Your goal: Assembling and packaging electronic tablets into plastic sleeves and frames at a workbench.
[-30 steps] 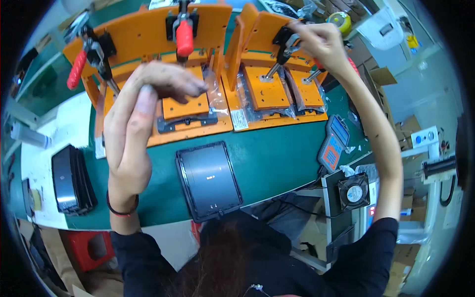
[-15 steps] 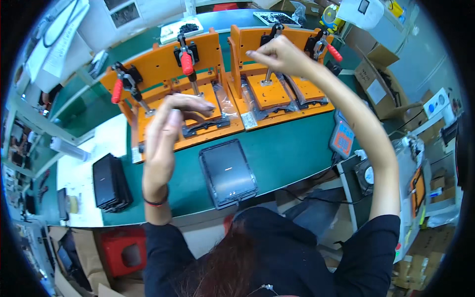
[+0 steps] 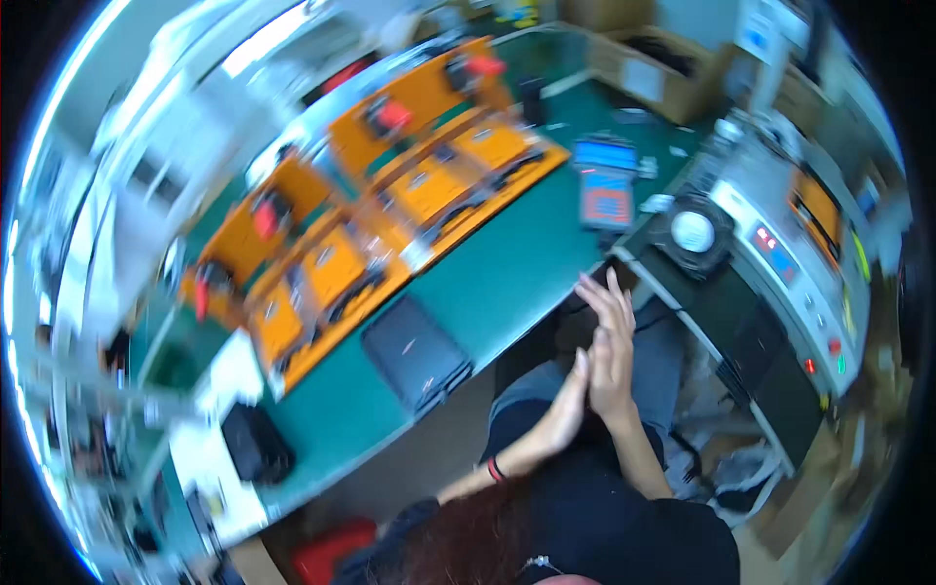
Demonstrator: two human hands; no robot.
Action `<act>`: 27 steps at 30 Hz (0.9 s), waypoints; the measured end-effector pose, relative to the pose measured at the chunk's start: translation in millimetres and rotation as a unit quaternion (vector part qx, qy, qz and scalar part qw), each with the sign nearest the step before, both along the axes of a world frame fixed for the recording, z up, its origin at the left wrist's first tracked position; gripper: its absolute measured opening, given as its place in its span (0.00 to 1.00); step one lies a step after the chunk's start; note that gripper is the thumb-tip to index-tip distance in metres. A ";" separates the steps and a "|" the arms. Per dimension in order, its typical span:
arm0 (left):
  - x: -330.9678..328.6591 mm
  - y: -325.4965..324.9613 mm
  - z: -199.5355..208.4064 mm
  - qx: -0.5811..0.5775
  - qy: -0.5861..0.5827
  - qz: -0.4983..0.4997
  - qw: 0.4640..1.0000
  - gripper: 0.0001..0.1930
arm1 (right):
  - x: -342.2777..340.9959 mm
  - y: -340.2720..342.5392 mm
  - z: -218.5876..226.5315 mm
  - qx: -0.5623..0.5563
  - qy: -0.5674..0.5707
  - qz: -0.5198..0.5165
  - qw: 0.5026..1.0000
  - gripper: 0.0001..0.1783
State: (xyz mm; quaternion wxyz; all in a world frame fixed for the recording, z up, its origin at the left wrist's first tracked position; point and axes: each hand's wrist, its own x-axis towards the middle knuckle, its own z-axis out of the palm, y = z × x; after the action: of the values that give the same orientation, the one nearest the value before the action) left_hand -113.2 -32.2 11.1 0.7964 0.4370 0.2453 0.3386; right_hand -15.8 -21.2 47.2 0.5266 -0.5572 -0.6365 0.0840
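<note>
My left hand (image 3: 565, 409) and my right hand (image 3: 610, 366) meet in front of my body, palms close together and fingers stretched out. Nothing shows between them. Both are past the front edge of the green table (image 3: 517, 292). A dark rectangular plastic housing (image 3: 414, 351) lies on the table to their left. Farther back stand two orange clamping fixtures, a left one (image 3: 327, 263) and a right one (image 3: 429, 190), with red-handled toggle clamps (image 3: 393, 115). The picture is blurred by motion, so details of the parts in the fixtures are hard to make out.
A grey-and-red handheld device (image 3: 606, 185) rests on the table's right part. Right of it stands a machine with a lit control panel (image 3: 775, 258). Dark housings (image 3: 255, 444) are stacked at the left on white paper. An open cardboard box (image 3: 643, 73) is at the back right.
Both hands have left the fixtures and come together near my body. The view has swung to the right, bringing more of the machine into sight. The clamp handles on the right fixture now lie differently.
</note>
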 end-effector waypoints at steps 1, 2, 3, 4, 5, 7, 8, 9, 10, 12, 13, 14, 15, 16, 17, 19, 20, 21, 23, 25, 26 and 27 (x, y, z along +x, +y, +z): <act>14.4 -7.2 -12.3 0.044 -0.002 -0.067 0.997 0.34 | 19.8 -18.4 -12.0 -0.007 0.020 -0.050 0.998 0.24; 26.5 -11.2 -23.2 0.088 -0.011 -0.137 0.987 0.32 | 38.5 -34.4 -19.6 -0.012 0.041 -0.103 0.994 0.24; 32.8 -14.7 -28.1 0.070 -0.039 -0.240 0.967 0.32 | 54.2 -50.7 -23.1 0.003 0.076 -0.160 0.984 0.23; 41.3 -19.0 -24.3 0.108 -0.018 -0.290 0.951 0.32 | 69.9 -70.4 -22.2 0.001 0.075 -0.215 0.974 0.25; 55.1 -21.0 -28.3 0.171 -0.009 -0.338 0.926 0.33 | 85.9 -94.6 -19.3 -0.008 0.046 -0.287 0.957 0.26; 84.7 -25.0 -12.8 0.236 0.003 -0.431 0.871 0.35 | 108.6 -146.1 -12.4 -0.001 0.039 -0.419 0.907 0.28; 98.6 -19.4 -1.4 0.335 -0.039 -0.469 0.816 0.34 | 116.1 -171.1 -10.2 0.030 0.069 -0.478 0.875 0.28; 105.8 -20.1 8.7 0.291 -0.063 -0.462 0.835 0.33 | 120.8 -195.8 -4.6 0.038 0.053 -0.538 0.840 0.27; 114.8 -22.3 14.0 0.242 -0.082 -0.457 0.852 0.32 | 120.3 -224.6 -0.8 0.042 0.035 -0.597 0.800 0.27; 142.0 -16.7 19.4 0.250 -0.092 -0.451 0.852 0.29 | 102.5 -284.5 16.4 -0.012 0.013 -0.682 0.731 0.26; 151.1 -4.4 40.5 0.325 -0.049 -0.413 0.849 0.29 | 95.7 -305.1 30.9 -0.057 -0.004 -0.707 0.705 0.26; 167.7 2.6 54.4 0.396 -0.010 -0.375 0.838 0.28 | 89.2 -332.7 41.8 -0.112 -0.065 -0.739 0.661 0.25; 187.8 8.1 50.2 0.394 -0.003 -0.347 0.851 0.27 | 82.7 -361.0 53.7 -0.167 -0.123 -0.762 0.613 0.25; 207.8 15.3 48.2 0.393 0.003 -0.319 0.862 0.26 | 74.8 -391.1 68.2 -0.214 -0.170 -0.777 0.567 0.21; 227.7 26.4 52.7 0.456 0.022 -0.251 0.854 0.25 | 72.2 -424.6 70.6 -0.253 -0.224 -0.806 0.487 0.15; 279.3 46.5 58.9 0.540 0.060 -0.122 0.830 0.23 | 57.0 -501.2 80.1 -0.342 -0.231 -0.815 0.407 0.12; 306.2 61.8 65.2 0.671 0.068 0.009 0.739 0.26 | 56.5 -561.3 54.8 -0.380 -0.131 -0.822 0.404 0.13; 334.4 77.3 78.7 0.763 0.078 0.120 0.630 0.25 | 50.6 -605.3 40.3 -0.421 -0.036 -0.824 0.378 0.13; 403.2 167.0 81.3 0.758 0.277 0.110 0.581 0.25 | 53.7 -663.5 -10.3 -0.477 0.115 -0.787 0.375 0.18; 444.4 201.6 69.6 0.728 0.222 0.000 0.649 0.26 | 75.9 -677.1 -39.2 -0.636 0.262 -0.633 0.356 0.29; 453.5 182.0 73.6 0.624 0.199 -0.073 0.752 0.35 | 52.7 -681.6 -50.5 -0.632 0.284 -0.641 0.331 0.29; 456.9 169.4 83.1 0.504 0.176 -0.133 0.835 0.46 | 39.9 -684.7 -62.6 -0.573 0.338 -0.661 0.347 0.29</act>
State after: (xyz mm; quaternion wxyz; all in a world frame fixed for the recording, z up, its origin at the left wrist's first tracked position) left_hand 343.7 137.2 94.2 0.4467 0.8584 0.1166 0.2237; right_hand 24.1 -705.9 -15.4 0.1339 -0.8876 0.3732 0.2344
